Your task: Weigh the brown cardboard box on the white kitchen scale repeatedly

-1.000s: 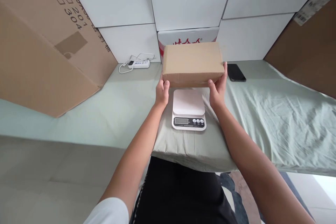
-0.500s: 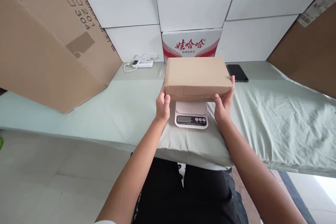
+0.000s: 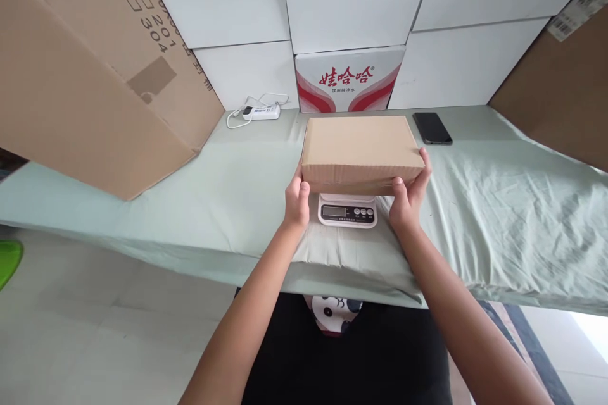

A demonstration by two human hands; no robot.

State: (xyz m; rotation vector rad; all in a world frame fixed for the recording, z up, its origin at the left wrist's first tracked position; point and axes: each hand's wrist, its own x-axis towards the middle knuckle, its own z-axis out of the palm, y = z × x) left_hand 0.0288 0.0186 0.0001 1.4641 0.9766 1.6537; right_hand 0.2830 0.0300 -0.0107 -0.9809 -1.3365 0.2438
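I see left hand (image 3: 297, 199) and right hand (image 3: 409, 199) clamped on the brown carton (image 3: 361, 142), over the scale (image 3: 348, 223). Platform mostly hidden, can't tell contact; display (image 3: 335, 211) unreadable. White-red box (image 3: 349, 100) behind: 娃哈哈, 饮用纯净水. Big carton (image 3: 90, 69) left: 201, 304, other print cut off. Label (image 3: 580, 11) far right illegible.

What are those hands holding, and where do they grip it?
A cardboard box, by its opposite ends: the left hand at one, the right hand at the other.
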